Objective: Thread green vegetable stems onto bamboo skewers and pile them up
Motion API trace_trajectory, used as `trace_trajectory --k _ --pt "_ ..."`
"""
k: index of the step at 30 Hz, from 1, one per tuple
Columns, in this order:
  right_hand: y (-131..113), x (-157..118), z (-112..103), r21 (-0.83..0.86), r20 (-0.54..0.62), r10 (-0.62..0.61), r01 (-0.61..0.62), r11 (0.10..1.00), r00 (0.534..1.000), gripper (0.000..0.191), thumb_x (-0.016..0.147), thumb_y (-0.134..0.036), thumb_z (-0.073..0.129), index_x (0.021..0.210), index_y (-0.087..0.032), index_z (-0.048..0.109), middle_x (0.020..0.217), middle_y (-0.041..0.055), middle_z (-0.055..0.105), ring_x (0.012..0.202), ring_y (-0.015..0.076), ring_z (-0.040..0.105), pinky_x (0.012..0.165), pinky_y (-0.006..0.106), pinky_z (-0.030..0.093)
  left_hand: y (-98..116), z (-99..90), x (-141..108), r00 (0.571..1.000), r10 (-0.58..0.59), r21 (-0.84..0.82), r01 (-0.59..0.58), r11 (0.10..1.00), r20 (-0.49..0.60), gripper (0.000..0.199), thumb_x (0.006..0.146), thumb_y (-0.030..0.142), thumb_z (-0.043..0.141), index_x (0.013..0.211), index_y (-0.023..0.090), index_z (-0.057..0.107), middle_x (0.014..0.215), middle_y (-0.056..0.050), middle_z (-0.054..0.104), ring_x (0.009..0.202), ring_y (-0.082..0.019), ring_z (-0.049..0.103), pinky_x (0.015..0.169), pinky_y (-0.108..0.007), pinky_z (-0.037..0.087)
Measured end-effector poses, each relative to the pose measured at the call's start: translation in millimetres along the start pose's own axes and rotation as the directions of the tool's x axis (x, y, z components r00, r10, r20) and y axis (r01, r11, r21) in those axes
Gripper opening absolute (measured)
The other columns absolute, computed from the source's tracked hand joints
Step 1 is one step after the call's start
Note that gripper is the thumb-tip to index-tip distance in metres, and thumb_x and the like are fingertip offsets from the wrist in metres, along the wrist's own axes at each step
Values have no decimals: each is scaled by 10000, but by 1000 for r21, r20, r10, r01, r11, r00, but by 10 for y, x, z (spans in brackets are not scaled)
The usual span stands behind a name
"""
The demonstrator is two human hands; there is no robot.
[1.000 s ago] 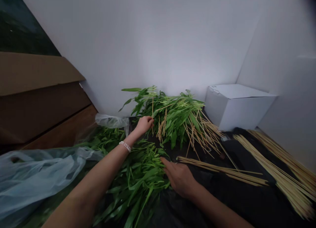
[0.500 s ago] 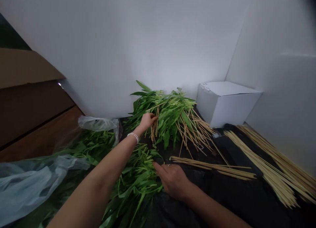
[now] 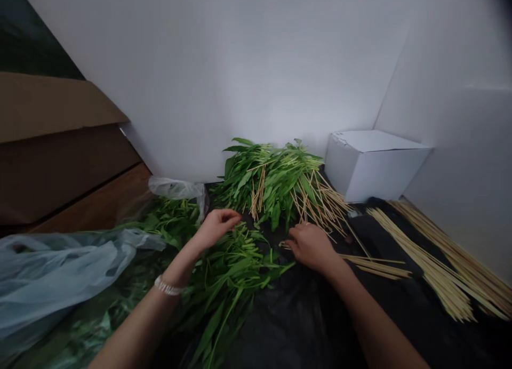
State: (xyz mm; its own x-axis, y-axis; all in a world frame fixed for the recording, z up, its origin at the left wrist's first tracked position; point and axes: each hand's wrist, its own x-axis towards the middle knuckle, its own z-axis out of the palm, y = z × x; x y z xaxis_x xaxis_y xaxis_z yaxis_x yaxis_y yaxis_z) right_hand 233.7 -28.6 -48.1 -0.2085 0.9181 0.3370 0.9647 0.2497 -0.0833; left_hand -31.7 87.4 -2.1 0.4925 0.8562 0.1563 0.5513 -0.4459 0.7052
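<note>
My left hand (image 3: pixel 219 226), with a white band on its wrist, hovers over the near bunch of leafy green stems (image 3: pixel 240 257). Its fingers are loosely bent and slightly apart, with nothing visible in them. My right hand (image 3: pixel 312 245) lies over the left end of a small bunch of thin bamboo sticks (image 3: pixel 378 266), fingers curled down on the stick ends; the hand hides part of the bunch. Beyond both hands is a pile of leafy greens (image 3: pixel 276 179) with bamboo sticks (image 3: pixel 320 201) poking out toward me.
At left are a clear plastic bag (image 3: pixel 68 283) around more greens (image 3: pixel 172 219) and a cardboard box (image 3: pixel 60 161). A white box (image 3: pixel 384 169) stands at back right. Long bamboo sticks (image 3: pixel 428 267) lie at right on black sheeting (image 3: pixel 288 321). A white wall (image 3: pixel 256 65) rises behind.
My left hand has drawn back from the sticks at the far pile toward the near greens. My right hand has left the near greens and moved right and forward onto the small stick bunch.
</note>
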Motion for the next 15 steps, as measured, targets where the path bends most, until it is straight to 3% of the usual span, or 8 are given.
trace_trajectory --k 4,8,15 --pt "121 -66 -51 -18 160 60 -57 998 985 198 833 -368 616 791 -180 665 820 90 688 822 235 628 678 303 401 9 88 -565 996 -40 44 36 998 74 260 797 410 607 783 190 745 711 -19 715 641 -179 622 590 -258 462" --pt "136 -103 -48 -51 296 72 -60 997 953 89 777 -235 627 819 -176 680 888 98 701 894 242 635 707 292 408 64 155 -866 998 -21 161 11 987 60 214 790 375 623 794 207 756 770 -24 719 712 -186 632 651 -264 457" --pt "91 -103 33 -90 317 91 -66 994 944 203 823 -117 500 894 -143 688 950 137 695 896 236 655 752 299 420 280 273 -1280 998 -51 332 61 941 -40 174 829 310 607 780 175 705 736 -24 626 664 -158 572 631 -254 415"
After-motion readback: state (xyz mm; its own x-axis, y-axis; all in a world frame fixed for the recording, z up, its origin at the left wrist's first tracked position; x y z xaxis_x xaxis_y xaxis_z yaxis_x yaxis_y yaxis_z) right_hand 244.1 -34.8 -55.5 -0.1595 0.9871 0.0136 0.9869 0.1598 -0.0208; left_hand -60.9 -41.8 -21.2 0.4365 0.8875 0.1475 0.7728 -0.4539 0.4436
